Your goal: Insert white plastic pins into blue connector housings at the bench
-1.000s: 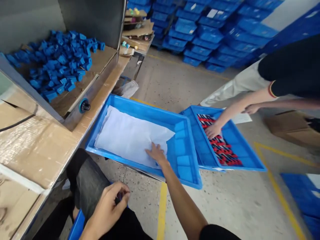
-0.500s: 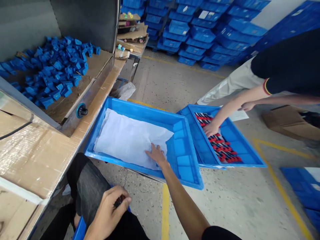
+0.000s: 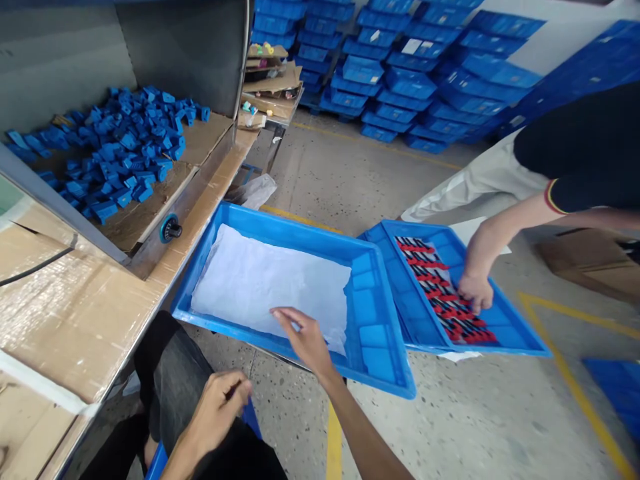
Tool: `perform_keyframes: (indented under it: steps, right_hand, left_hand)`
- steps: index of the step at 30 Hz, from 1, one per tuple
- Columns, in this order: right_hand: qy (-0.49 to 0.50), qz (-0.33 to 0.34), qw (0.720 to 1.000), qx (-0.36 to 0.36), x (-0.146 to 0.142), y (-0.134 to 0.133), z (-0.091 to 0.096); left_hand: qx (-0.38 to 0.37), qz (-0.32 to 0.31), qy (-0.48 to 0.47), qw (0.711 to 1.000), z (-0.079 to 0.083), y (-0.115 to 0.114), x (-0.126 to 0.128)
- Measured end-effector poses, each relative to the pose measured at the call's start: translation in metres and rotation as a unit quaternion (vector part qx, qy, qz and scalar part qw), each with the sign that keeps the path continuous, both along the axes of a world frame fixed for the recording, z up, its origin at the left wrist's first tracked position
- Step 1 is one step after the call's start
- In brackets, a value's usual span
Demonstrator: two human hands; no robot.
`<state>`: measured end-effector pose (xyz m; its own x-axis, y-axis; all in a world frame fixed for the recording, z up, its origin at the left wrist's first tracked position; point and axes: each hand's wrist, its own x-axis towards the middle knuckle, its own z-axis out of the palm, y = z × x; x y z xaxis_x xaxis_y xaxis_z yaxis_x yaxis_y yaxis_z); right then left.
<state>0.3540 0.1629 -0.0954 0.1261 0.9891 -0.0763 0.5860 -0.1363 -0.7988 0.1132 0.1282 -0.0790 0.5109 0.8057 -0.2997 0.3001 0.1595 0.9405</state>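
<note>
My right hand (image 3: 303,337) hovers over the near edge of a white sheet (image 3: 270,283) that lines a blue tray (image 3: 375,313); its fingers are stretched out and hold nothing. Lower down, my left hand (image 3: 215,410) rests on my dark trouser leg, pinched round something small and dark that I cannot make out. Another person's hand (image 3: 475,290) reaches into a second blue tray (image 3: 510,327) beside mine, touching rows of red and black parts (image 3: 440,287).
A cardboard-covered bench (image 3: 75,313) stands at the left, with a heap of small blue plastic pieces (image 3: 115,153) on a raised shelf. Stacks of blue trays (image 3: 415,67) fill the back. Bare concrete floor with yellow lines lies at the right.
My right hand has lifted off the white sheet and drawn back to its near edge. The other person's hand has slid down the rows of parts toward me.
</note>
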Motion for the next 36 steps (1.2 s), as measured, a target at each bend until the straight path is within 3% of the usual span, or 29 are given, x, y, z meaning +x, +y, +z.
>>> perform_keyframes:
  steps: [3, 5, 7, 9, 13, 15, 19, 23, 26, 31, 36]
  right_hand:
    - [0.037, 0.099, 0.994, -0.002, -0.018, -0.01, 0.025]
    - [0.032, 0.109, 0.994, 0.006, -0.014, 0.003, 0.024]
    - [0.016, 0.106, 0.994, 0.015, -0.006, 0.03, 0.009]
    - [0.016, 0.154, 0.988, 0.018, -0.007, 0.061, -0.013]
    - [0.059, 0.292, 0.955, 0.011, -0.047, 0.105, -0.048]
    - [0.078, 0.314, 0.946, 0.005, -0.07, 0.114, -0.055]
    - [0.111, 0.26, 0.959, -0.005, -0.089, 0.107, -0.043]
    - [0.151, 0.214, 0.964, -0.033, -0.077, 0.087, -0.018]
    - [0.16, 0.193, 0.967, -0.054, -0.066, 0.074, -0.01]
    - [0.154, 0.163, 0.973, -0.061, -0.058, 0.061, -0.021]
    - [0.14, 0.14, 0.98, 0.016, -0.061, 0.078, -0.014]
  left_hand:
    - [0.022, -0.034, -0.008, 0.999, 0.008, 0.001, 0.0]
    - [0.019, -0.036, 0.0, 0.999, 0.006, 0.001, 0.001]
    - [0.009, -0.014, 0.004, 1.0, 0.0, 0.003, 0.002]
    - [0.004, 0.007, 0.0, 1.0, -0.008, 0.006, 0.003]
    - [0.003, 0.023, -0.016, 1.0, -0.008, 0.014, 0.001]
    - [0.014, 0.024, -0.034, 0.999, 0.0, 0.017, -0.002]
    - [0.055, 0.007, -0.075, 0.996, 0.022, 0.019, -0.007]
    - [0.063, -0.002, -0.1, 0.993, 0.04, 0.019, -0.011]
    - [0.059, -0.011, -0.102, 0.993, 0.048, 0.022, -0.012]
    - [0.071, -0.005, -0.097, 0.993, 0.043, 0.025, -0.012]
    - [0.058, 0.031, -0.083, 0.994, 0.022, 0.012, -0.011]
